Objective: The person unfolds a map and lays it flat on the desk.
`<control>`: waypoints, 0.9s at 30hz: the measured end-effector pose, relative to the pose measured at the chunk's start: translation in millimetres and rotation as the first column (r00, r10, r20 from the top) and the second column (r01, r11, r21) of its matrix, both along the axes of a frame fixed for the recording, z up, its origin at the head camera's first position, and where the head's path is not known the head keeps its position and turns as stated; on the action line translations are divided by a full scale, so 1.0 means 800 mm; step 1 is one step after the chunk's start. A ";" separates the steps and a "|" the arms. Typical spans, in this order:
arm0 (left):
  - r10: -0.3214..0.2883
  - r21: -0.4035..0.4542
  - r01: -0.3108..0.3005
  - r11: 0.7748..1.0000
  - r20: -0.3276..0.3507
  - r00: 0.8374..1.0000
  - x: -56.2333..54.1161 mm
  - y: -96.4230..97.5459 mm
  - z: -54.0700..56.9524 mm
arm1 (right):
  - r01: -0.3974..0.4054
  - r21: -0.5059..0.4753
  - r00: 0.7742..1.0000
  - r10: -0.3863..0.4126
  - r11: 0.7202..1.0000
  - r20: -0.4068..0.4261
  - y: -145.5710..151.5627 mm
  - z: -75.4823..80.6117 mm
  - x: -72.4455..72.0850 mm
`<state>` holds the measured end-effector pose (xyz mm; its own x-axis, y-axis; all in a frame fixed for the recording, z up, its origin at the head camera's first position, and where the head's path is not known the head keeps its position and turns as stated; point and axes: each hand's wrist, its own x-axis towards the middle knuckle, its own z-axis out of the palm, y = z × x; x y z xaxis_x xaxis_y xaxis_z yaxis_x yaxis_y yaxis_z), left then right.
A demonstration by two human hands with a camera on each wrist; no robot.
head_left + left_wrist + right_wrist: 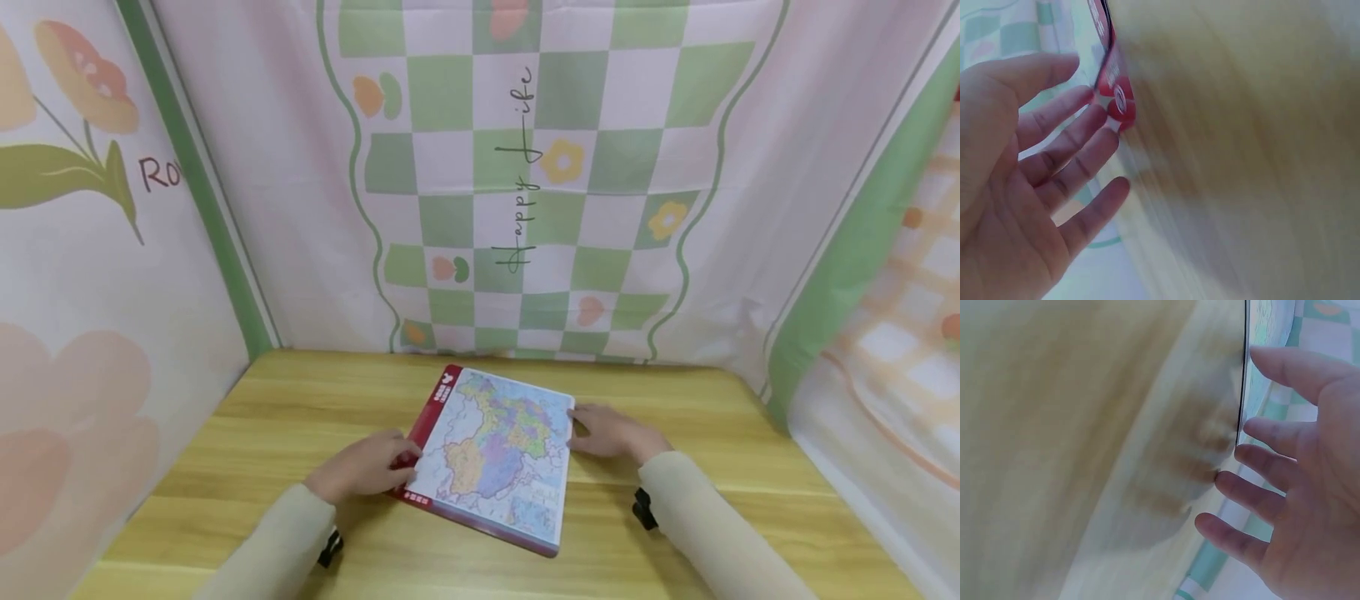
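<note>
A flat rectangular map board (495,454) lies turned at an angle near the middle of the table, its colourful map facing up and a red strip along its left side. At that red side my left hand (367,464) touches the edge with its fingertips. Across from it, my right hand (611,432) has its fingertips at the upper part of the right edge. In the left wrist view the fingers (1079,165) are spread and nearly straight beside the board's red corner (1121,100). Loosely extended fingers (1254,494) meet the board's thin dark edge in the right wrist view.
The board rests on a wood-grain table (285,417). Behind it hangs a curtain (517,200) with green checks and flowers, close to the table's back edge. More printed cloth (90,350) closes off the left side, with similar cloth (885,358) on the right.
</note>
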<state>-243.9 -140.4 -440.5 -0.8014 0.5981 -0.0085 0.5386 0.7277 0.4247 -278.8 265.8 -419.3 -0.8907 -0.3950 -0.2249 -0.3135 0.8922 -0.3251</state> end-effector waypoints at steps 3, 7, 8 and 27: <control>0.005 0.007 -0.004 1.000 -0.023 1.000 -0.009 -0.004 -0.005 | -0.025 -0.005 1.000 0.025 1.000 0.000 0.001 -0.001 0.009; 0.027 0.021 -0.026 0.999 -0.057 0.998 -0.022 -0.006 -0.012 | -0.065 -0.018 0.998 0.065 0.998 0.009 0.000 0.001 0.024; 0.036 0.022 -0.035 0.999 -0.059 0.998 -0.024 -0.006 -0.013 | -0.071 -0.021 0.997 0.071 0.997 0.014 0.000 0.001 0.027; 0.038 -0.016 -0.038 0.999 -0.011 0.999 -0.050 0.004 -0.033 | -0.125 -0.018 0.990 0.126 0.992 0.068 -0.013 0.014 0.068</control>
